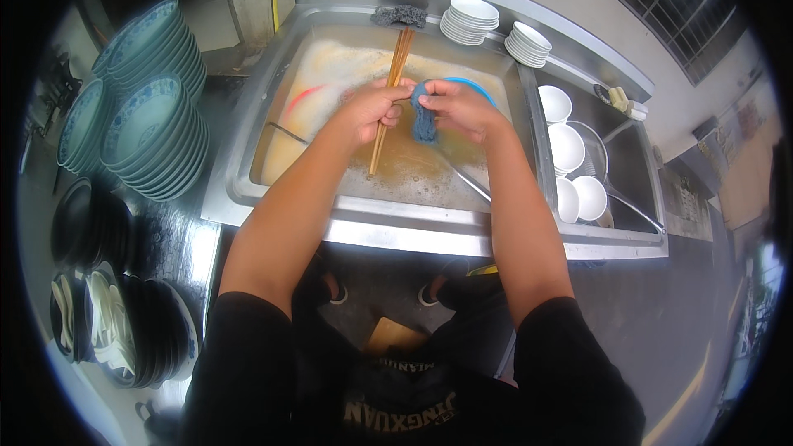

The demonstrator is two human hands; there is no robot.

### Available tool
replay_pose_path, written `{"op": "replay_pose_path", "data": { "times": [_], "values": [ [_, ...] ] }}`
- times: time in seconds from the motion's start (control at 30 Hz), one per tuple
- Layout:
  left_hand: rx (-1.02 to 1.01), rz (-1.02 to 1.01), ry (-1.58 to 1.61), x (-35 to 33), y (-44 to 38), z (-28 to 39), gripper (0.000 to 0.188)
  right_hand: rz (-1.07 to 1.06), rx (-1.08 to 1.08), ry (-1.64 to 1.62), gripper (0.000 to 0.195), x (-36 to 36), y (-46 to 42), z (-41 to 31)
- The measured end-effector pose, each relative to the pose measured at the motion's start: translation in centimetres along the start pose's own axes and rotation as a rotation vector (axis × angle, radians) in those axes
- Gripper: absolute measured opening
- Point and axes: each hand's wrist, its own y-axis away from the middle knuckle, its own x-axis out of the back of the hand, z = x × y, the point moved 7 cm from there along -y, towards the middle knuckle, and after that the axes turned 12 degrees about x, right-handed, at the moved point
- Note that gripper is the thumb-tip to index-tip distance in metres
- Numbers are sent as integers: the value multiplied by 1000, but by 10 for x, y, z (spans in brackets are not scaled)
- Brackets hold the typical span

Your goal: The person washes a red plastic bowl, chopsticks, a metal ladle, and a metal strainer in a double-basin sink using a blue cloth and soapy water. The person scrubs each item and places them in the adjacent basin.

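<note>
My left hand point(375, 108) is closed around a bundle of wooden chopsticks point(400, 56), which stands slanted over the water, upper ends towards the sink's back edge. Close beside it on the right, my right hand point(460, 106) grips a blue-grey scrubbing cloth point(424, 121) that hangs from the fingers. The fingertips of both hands nearly meet at the cloth's top. Below them is a stainless steel sink point(365, 204) of cloudy, foamy water. In the water a blue rim point(474, 87), a red curved edge point(302, 99) and a metal handle point(468, 181) show; the rest of these is hidden.
Stacked white dishes point(469, 21) and a dark scouring pad point(399, 15) sit on the back ledge. White bowls point(567, 147) and a wire strainer point(595, 142) occupy the right basin. At left stand patterned bowl stacks point(152, 130), dark bowls point(93, 223) and white spoons point(111, 322).
</note>
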Motion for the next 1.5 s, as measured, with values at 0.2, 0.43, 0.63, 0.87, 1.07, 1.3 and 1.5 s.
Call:
{"op": "replay_pose_path", "data": {
  "times": [0.2, 0.43, 0.63, 0.87, 1.07, 1.3, 1.5],
  "values": [
    [-124, 257, -205, 7, -2, 9, 14, 138, -28, 149, 16, 19, 3, -2],
    [-449, 527, -598, -4, 16, 37, 29, 259, 272, 136, 21, 25, -16, -10],
    [-216, 357, -498, -15, 23, 31, 32, 373, 308, 280, 22, 22, -16, -12],
    [33, 68, -536, -15, 21, 16, 25, 403, 337, 159, 24, 24, -15, -9],
    [20, 84, -5, 10, 16, 20, 20, 212, 144, 497, 24, 27, -16, 5],
    [-8, 91, 220, 19, 11, 25, 20, 181, 283, 525, 20, -13, -18, 4],
    [-40, 221, -86, 29, 8, 27, 28, 377, 672, 638, 18, -9, -10, -24]
  ]
}}
